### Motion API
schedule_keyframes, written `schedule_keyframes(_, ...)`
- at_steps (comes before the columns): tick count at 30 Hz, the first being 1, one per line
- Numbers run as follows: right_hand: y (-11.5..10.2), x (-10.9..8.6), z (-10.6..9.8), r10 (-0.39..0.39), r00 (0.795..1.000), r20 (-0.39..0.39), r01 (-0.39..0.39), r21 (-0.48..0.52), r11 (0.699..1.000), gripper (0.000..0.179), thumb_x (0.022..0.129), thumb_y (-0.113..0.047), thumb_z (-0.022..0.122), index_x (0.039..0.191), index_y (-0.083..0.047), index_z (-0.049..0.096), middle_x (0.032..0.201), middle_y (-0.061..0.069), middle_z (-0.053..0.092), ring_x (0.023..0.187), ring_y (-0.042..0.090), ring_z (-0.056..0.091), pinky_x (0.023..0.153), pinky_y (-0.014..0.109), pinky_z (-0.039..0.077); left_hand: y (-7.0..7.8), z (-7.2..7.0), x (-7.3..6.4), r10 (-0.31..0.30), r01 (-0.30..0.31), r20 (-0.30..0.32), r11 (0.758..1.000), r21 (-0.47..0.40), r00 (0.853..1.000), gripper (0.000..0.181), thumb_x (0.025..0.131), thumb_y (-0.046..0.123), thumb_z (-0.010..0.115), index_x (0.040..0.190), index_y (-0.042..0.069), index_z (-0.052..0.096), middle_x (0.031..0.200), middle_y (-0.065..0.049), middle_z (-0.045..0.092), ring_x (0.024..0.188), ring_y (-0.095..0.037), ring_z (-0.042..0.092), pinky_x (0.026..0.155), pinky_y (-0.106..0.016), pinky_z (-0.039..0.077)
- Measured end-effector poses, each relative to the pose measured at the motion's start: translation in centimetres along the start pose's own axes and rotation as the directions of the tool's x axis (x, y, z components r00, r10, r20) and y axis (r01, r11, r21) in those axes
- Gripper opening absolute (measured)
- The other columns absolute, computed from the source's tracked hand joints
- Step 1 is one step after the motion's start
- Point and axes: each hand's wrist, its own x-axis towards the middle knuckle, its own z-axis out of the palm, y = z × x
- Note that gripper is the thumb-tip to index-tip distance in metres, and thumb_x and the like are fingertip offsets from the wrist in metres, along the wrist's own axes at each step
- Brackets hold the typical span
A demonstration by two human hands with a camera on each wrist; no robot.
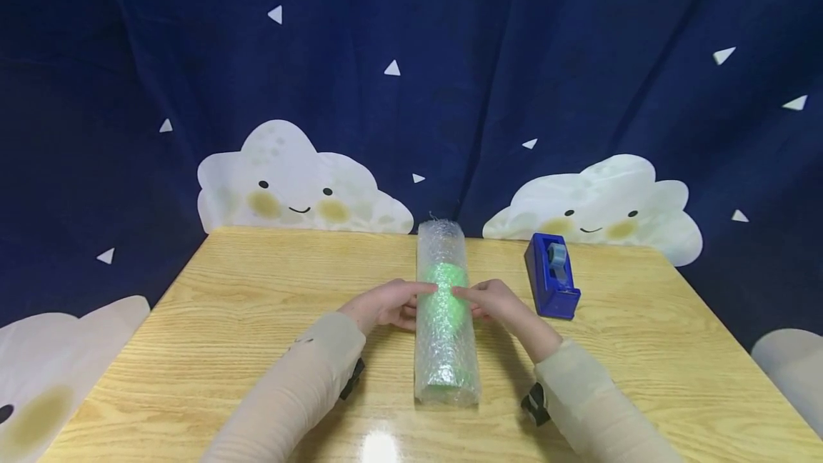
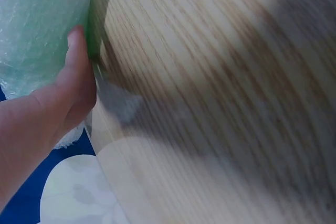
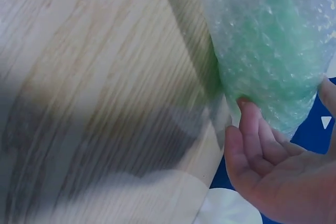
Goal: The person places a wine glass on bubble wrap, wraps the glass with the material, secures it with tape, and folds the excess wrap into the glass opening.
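Note:
A long bundle of clear bubble wrap (image 1: pixel 446 366) lies on the wooden table, its length running away from me. Something green (image 1: pixel 448 276) shows through the wrap, its shape blurred by the bubbles. From the left side my left hand (image 1: pixel 393 301) holds the bundle, thumb across the top and fingers down along the side. My right hand (image 1: pixel 494 300) grips it from the right in the same way, with the thumb tips close together on top. In the right wrist view, curled fingers (image 3: pixel 252 124) touch the wrap's lower side.
A blue tape dispenser (image 1: pixel 554 300) with a roll of tape (image 1: pixel 556 256) stands right of the bundle. Behind the wooden table (image 1: pixel 270 284) hangs a dark blue curtain (image 1: pixel 450 91) with clouds and small white triangles.

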Motion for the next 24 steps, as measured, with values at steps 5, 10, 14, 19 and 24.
schedule_keyframes(5,0.35,-0.13,-0.16,-0.023,0.999,0.029,0.023,0.014,1.0,0.057,0.088,-0.038,0.062,0.118,0.01,0.056,0.114,0.021,0.062,0.096,0.025,0.064,0.086,0.043,0.052,0.03,0.1,-0.23,0.001,-0.001,0.014,1.0,-0.017,1.0,0.052,0.092,0.035,0.051,0.127,-0.003,0.046,0.113,-0.02,0.06,0.096,-0.026,0.062,0.081,-0.039,0.056)
schedule_keyframes(10,0.84,-0.07,-0.54,-0.003,0.996,0.085,-0.005,0.096,0.995,0.057,0.09,-0.033,0.059,0.124,0.011,0.048,0.101,0.014,0.065,0.087,0.018,0.063,0.088,0.041,0.051,0.05,0.1,-0.4,0.015,-0.014,0.017,0.999,-0.039,1.0,0.046,0.095,0.03,0.048,0.129,-0.001,0.045,0.119,-0.021,0.057,0.102,-0.028,0.06,0.085,-0.04,0.055)
schedule_keyframes(14,1.0,0.05,-0.69,0.022,0.995,0.095,-0.03,0.086,0.996,0.056,0.09,-0.035,0.057,0.124,0.009,0.048,0.092,0.006,0.066,0.078,0.011,0.061,0.083,0.036,0.053,0.06,0.17,-0.36,0.006,-0.006,0.001,0.999,-0.04,1.0,0.041,0.095,0.029,0.051,0.124,0.001,0.05,0.112,-0.017,0.062,0.096,-0.023,0.062,0.084,-0.037,0.055)
schedule_keyframes(19,0.62,0.12,-0.6,0.049,0.996,0.069,-0.05,0.018,0.999,0.062,0.088,-0.049,0.055,0.114,0.008,0.054,0.077,0.001,0.062,0.062,0.006,0.052,0.067,0.027,0.049,0.17,0.38,-0.44,-0.012,0.011,-0.018,0.999,-0.03,1.0,0.042,0.093,0.031,0.055,0.121,0.0,0.052,0.109,-0.014,0.064,0.093,-0.02,0.062,0.083,-0.036,0.055)
schedule_keyframes(24,0.31,-0.03,-0.38,0.047,0.998,0.039,-0.046,-0.033,0.998,0.065,0.085,-0.052,0.058,0.107,0.009,0.055,0.099,0.014,0.06,0.092,0.025,0.059,0.086,0.039,0.051,0.22,0.52,-0.45,-0.016,0.016,-0.018,0.999,-0.031,1.0,0.048,0.092,0.032,0.057,0.124,-0.002,0.048,0.114,-0.017,0.062,0.098,-0.023,0.062,0.085,-0.037,0.055)
